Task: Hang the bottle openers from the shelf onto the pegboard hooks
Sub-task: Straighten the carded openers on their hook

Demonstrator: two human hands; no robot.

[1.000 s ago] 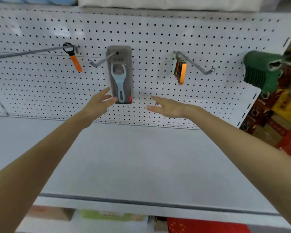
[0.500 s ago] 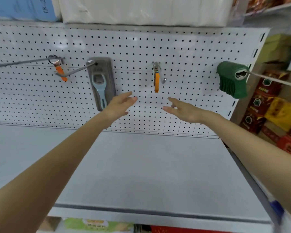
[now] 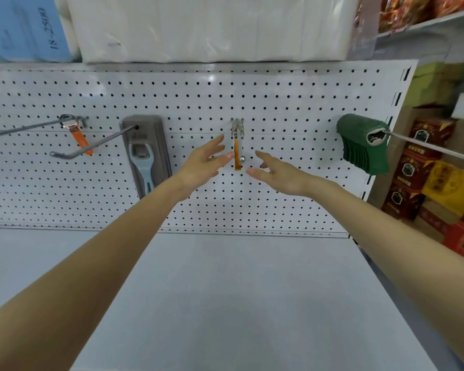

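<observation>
hanging edge-on from hook, orange bottle openers; left grip, right grip spread.

Shop aisle: retail pegboard, display hooks, boxed stock alongside.

Matt white perforated metal pegboard; shiny metal hook; smooth grey shelf.

A white plastic-wrapped bundle fills 12 o'clock, with a blue box just beside it at 10 o'clock. Green pads hang stacked at 3 o'clock. Red and yellow cartons are piled at 4 o'clock. Red bags sit at 1 o'clock.
</observation>
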